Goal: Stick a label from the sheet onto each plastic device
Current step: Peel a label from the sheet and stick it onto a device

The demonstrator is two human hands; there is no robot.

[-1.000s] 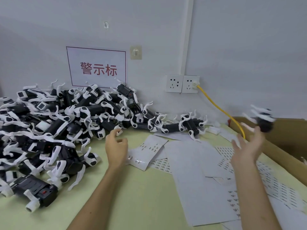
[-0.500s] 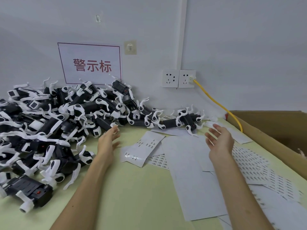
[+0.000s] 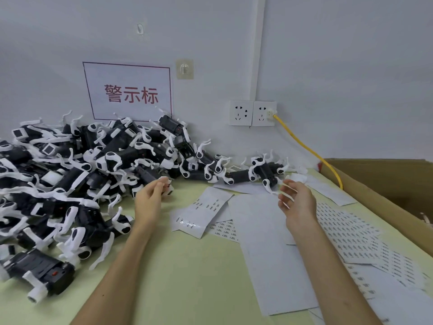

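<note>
Several black-and-white plastic devices lie in a big pile [image 3: 70, 174] on the left of the table, and a few more [image 3: 262, 172] sit along the wall. My left hand [image 3: 150, 198] is at the pile's right edge, with loosely curved fingertips touching the white part of one device [image 3: 167, 185]. Over the paper, my right hand [image 3: 297, 200] hovers with spread fingers and holds nothing. A small label sheet [image 3: 203, 212] lies between my hands. A sheet dense with labels [image 3: 351, 233] lies to the right.
A long blank backing sheet [image 3: 269, 249] covers the table's middle. An open cardboard box [image 3: 386, 184] stands at the right edge. A yellow cable [image 3: 309, 148] runs from the wall sockets [image 3: 253, 113] down behind the box. A red-lettered sign [image 3: 128, 92] hangs above the pile.
One second ago a device was in the air above my raised right hand by the box. That hand has since come back left and down, empty. My left hand edged toward the pile.
</note>
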